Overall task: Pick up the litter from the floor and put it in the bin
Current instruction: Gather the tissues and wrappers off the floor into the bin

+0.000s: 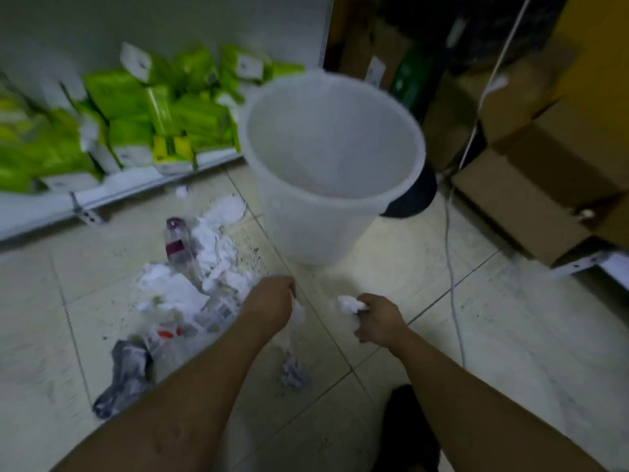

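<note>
Head view: the right hand [377, 318] grips a crumpled tissue [350, 305], and the left hand [272, 301] curls round a white scrap [299, 315], both near the white bin [306, 226], which looks empty. A tissue pile [218, 240], a plastic bottle [177, 240] and wrappers [214, 316] lie on the floor at left, so the job seems barely begun.

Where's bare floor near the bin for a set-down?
Crowded: crumpled white paper pile and clear plastic bottle left of the white plastic bin. Bare tile between bin and white cable; more past it, in front of the brown cardboard boxes. Also far left, between white shelf base and the pile.
</note>
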